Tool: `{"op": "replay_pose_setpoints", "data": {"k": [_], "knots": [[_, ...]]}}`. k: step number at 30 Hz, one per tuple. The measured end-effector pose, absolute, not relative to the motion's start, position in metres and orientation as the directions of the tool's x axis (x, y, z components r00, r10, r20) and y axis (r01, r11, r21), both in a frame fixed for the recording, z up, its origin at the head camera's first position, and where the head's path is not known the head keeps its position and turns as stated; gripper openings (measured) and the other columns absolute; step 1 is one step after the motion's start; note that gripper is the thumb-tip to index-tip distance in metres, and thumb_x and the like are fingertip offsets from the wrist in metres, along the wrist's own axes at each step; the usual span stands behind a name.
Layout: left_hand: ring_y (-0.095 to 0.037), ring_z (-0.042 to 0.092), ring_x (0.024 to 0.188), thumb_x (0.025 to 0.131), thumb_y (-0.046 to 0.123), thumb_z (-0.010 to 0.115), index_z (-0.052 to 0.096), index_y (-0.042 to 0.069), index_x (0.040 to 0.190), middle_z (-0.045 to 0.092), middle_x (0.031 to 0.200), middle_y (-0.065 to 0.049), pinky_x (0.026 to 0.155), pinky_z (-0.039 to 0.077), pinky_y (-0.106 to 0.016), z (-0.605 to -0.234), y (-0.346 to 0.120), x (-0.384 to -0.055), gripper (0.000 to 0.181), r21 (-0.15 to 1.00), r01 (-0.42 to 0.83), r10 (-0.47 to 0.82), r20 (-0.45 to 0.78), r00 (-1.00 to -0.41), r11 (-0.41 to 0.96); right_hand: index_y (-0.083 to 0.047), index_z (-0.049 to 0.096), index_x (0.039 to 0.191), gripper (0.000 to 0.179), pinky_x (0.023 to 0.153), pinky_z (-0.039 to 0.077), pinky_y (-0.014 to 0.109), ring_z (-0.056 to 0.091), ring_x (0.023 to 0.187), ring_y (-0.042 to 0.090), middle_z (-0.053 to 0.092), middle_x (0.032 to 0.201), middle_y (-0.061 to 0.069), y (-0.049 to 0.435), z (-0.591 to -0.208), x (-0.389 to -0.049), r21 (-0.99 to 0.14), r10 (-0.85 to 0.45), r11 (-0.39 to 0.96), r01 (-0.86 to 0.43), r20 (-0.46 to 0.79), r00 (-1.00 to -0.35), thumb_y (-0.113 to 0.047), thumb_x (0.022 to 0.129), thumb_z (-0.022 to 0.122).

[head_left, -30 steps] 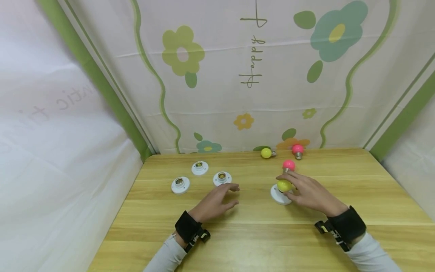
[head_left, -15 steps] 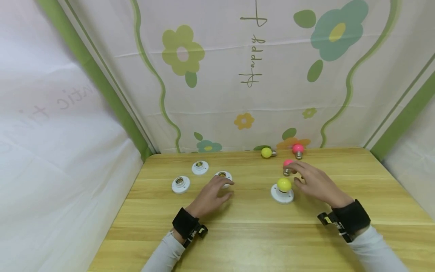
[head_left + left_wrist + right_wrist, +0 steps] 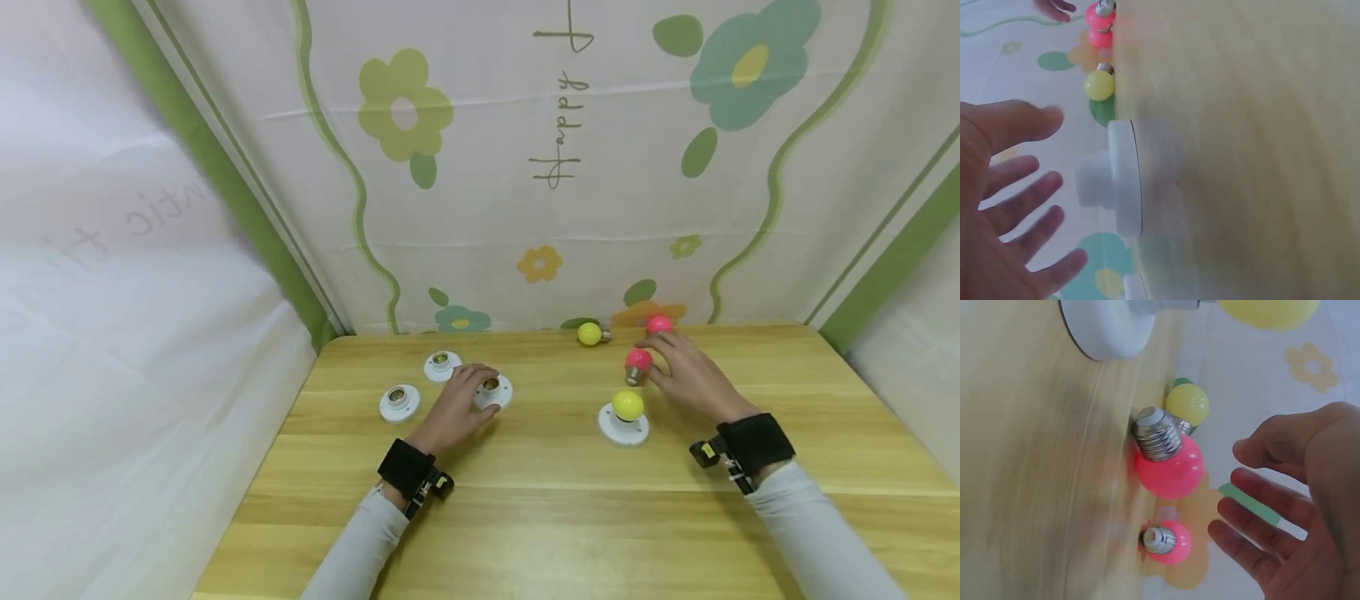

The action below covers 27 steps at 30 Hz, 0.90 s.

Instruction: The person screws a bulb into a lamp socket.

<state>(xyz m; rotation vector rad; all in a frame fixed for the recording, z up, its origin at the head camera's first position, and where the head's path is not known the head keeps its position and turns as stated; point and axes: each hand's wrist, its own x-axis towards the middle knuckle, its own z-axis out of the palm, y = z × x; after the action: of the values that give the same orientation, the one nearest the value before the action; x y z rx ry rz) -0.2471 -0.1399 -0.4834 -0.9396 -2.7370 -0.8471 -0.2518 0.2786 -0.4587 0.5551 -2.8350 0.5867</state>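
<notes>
Right hand [image 3: 693, 379] hovers just beside the near pink bulb [image 3: 639, 361], thumb and fingers loosely bent and parted with nothing between them; the right wrist view shows a gap between fingertips and bulb. Left hand [image 3: 453, 412] is likewise relaxed and holding nothing, arched over the rightmost of three vacant lamp holders [image 3: 503, 393] on the left; in the left wrist view it is clear of the holder.

Judging by these poses, the step in hand is to pick up that near bulb. It would go best with thumb and fingertips closing lightly on the round globe, leaving the metal screw base [image 3: 1157, 439] bare so it can enter a socket. Since the base points to the near side, the bulb would need turning base-down before fitting. The far pink bulb [image 3: 659, 323] sits close behind the fingers, so a wide sweep could knock it. The left hand might best steady its holder by the rim.

The near bulb lies on its side on the wooden table [image 3: 555, 500], on the right, just beyond the holder [image 3: 624, 437] with an upright yellow bulb [image 3: 627, 406]. Its globe is smooth, bright pink; its base is silvery and ridged, with a pale tip.
</notes>
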Motion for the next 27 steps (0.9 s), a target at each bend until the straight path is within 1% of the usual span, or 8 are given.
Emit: {"op": "replay_pose_setpoints", "data": {"k": [2,6,10,14,17,22,24,27], "knots": [[-0.035,0.047,0.146,0.097,0.020,0.081,0.055,0.002,0.149,0.054,0.153,-0.017,0.124,0.041,-0.051,-0.484,-0.140,-0.249,0.061,0.477,0.572,0.526,0.242,-0.815,0.668,0.002,0.061,0.141,0.043,0.116,0.037,0.075,0.041,0.145,0.055,0.049,0.154,0.031,0.280,-0.460,-0.256,-0.341,-0.324,0.853,-0.396,0.248,-0.913,-0.008,0.099,0.071],[-0.037,0.042,0.150,0.096,0.025,0.083,0.043,0.001,0.158,0.045,0.160,-0.020,0.126,0.039,-0.052,-0.486,-0.139,-0.252,0.077,0.498,0.508,0.506,0.153,-0.849,0.703,0.005,0.059,0.141,0.046,0.118,0.033,0.075,0.037,0.146,0.057,0.048,0.154,0.032,0.281,-0.465,-0.264,-0.358,-0.328,0.846,-0.394,0.232,-0.916,-0.010,0.100,0.070],[-0.039,0.040,0.153,0.095,0.026,0.083,0.035,-0.001,0.162,0.040,0.164,-0.024,0.128,0.036,-0.052,-0.487,-0.139,-0.255,0.087,0.509,0.476,0.491,0.116,-0.863,0.717,0.009,0.056,0.144,0.047,0.117,0.035,0.075,0.041,0.144,0.059,0.046,0.155,0.036,0.280,-0.471,-0.270,-0.380,-0.325,0.843,-0.380,0.203,-0.924,-0.012,0.103,0.066],[-0.040,0.040,0.153,0.095,0.025,0.083,0.034,-0.001,0.163,0.039,0.164,-0.024,0.129,0.035,-0.052,-0.486,-0.141,-0.257,0.087,0.520,0.459,0.490,0.086,-0.867,0.720,0.011,0.051,0.148,0.048,0.111,0.044,0.073,0.050,0.136,0.060,0.046,0.153,0.040,0.279,-0.476,-0.275,-0.401,-0.311,0.849,-0.343,0.145,-0.939,-0.011,0.106,0.060],[-0.040,0.040,0.153,0.096,0.026,0.082,0.034,-0.002,0.163,0.041,0.163,-0.024,0.128,0.035,-0.053,-0.485,-0.142,-0.259,0.087,0.527,0.452,0.495,0.067,-0.866,0.720,0.011,0.051,0.147,0.046,0.106,0.048,0.072,0.055,0.132,0.059,0.050,0.148,0.041,0.277,-0.478,-0.278,-0.404,-0.307,0.852,-0.332,0.128,-0.943,-0.010,0.107,0.058],[-0.041,0.040,0.153,0.098,0.028,0.080,0.033,-0.002,0.164,0.043,0.164,-0.024,0.129,0.034,-0.053,-0.484,-0.143,-0.261,0.087,0.508,0.449,0.502,0.037,-0.864,0.735,0.012,0.055,0.142,0.041,0.104,0.050,0.070,0.059,0.128,0.057,0.057,0.140,0.041,0.275,-0.480,-0.280,-0.388,-0.317,0.851,-0.355,0.160,-0.935,-0.008,0.107,0.059],[-0.041,0.041,0.153,0.098,0.029,0.080,0.034,-0.002,0.164,0.044,0.163,-0.024,0.129,0.034,-0.053,-0.484,-0.143,-0.262,0.086,0.492,0.450,0.501,0.032,-0.865,0.745,0.012,0.055,0.141,0.041,0.104,0.050,0.070,0.059,0.128,0.057,0.057,0.140,0.041,0.275,-0.479,-0.280,-0.387,-0.318,0.851,-0.356,0.161,-0.934,-0.008,0.106,0.059],[-0.040,0.045,0.150,0.097,0.028,0.081,0.040,-0.002,0.160,0.049,0.160,-0.023,0.126,0.038,-0.052,-0.485,-0.143,-0.264,0.081,0.479,0.456,0.500,0.041,-0.865,0.750,0.012,0.055,0.142,0.042,0.104,0.050,0.071,0.058,0.128,0.058,0.053,0.145,0.042,0.274,-0.478,-0.280,-0.395,-0.308,0.852,-0.343,0.150,-0.939,-0.009,0.106,0.060]]}}
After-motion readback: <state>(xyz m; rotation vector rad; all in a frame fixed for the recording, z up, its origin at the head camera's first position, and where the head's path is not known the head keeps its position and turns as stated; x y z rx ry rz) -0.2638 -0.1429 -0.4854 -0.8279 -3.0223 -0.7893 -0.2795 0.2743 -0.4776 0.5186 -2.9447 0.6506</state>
